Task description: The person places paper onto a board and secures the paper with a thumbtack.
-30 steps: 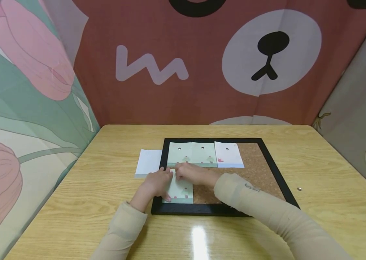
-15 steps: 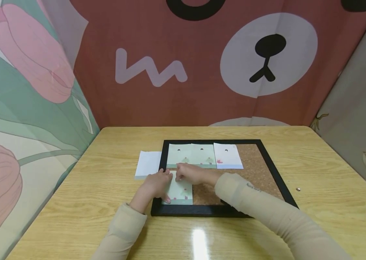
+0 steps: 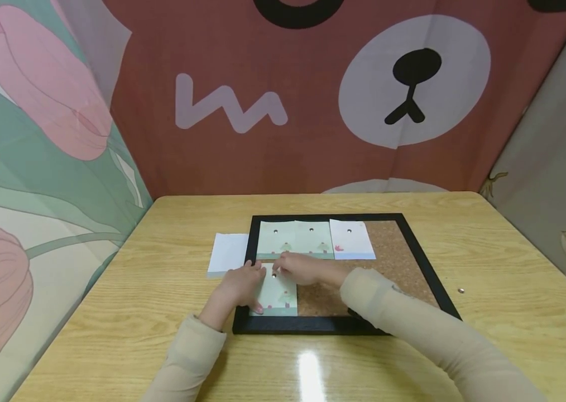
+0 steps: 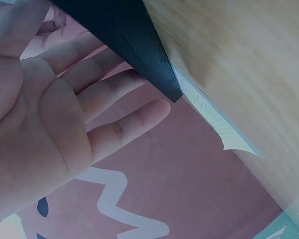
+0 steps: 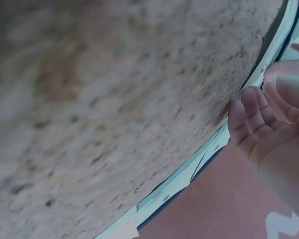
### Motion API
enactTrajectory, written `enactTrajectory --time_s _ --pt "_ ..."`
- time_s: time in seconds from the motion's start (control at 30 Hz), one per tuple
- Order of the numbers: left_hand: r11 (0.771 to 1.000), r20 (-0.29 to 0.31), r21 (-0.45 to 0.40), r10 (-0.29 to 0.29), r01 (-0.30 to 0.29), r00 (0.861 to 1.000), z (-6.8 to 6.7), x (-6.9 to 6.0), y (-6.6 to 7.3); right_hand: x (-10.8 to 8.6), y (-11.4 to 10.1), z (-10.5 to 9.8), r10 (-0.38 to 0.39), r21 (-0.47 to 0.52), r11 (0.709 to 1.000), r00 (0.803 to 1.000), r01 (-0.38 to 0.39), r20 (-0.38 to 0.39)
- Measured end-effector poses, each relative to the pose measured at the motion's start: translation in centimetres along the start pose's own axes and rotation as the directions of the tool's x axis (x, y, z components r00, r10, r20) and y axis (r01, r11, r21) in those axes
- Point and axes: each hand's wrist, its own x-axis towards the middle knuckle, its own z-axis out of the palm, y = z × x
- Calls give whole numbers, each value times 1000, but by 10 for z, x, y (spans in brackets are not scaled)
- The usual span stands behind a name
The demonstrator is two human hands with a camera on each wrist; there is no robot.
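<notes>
A pale green sheet of notepaper (image 3: 279, 291) lies in the lower left of a black-framed corkboard (image 3: 323, 324). My left hand (image 3: 240, 286) rests over the sheet's left edge and the frame, its fingers extended; the left wrist view shows the palm (image 4: 50, 114) beside the black frame (image 4: 119, 40). A silver thumbtack (image 3: 274, 274) sits in the upper part of the sheet. Just right of that tack is my right hand (image 3: 300, 268), fingers loosely bent. In the right wrist view nothing shows in the right hand (image 5: 279, 134), close above the cork (image 5: 114, 109).
Two green sheets (image 3: 275, 241) and a white sheet (image 3: 355, 244) are tacked along the board's top. A stack of white paper (image 3: 228, 251) lies against the frame's left side. One loose thumbtack (image 3: 461, 290) is on the table (image 3: 504, 257) to the right.
My right hand has drawn back slightly to the right from the lower sheet, and the tack there has come into view. My left hand has stayed in place.
</notes>
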Motion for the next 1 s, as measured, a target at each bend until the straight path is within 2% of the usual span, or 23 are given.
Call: enactTrajectory --time_s 0.13,0.6,1.0 --pt "1000 -2 20 3 -3 1000 -1 1 0 -7 5 -2 -4 10 1000 999 4 -33" --pt "1000 8 27 2 -2 1000 0 1 0 -27 13 -7 -66 85 994 997 68 -27" --pt "1000 2 16 10 -11 1000 4 3 -1 -54 19 -5 -116 -15 993 992 116 -43"
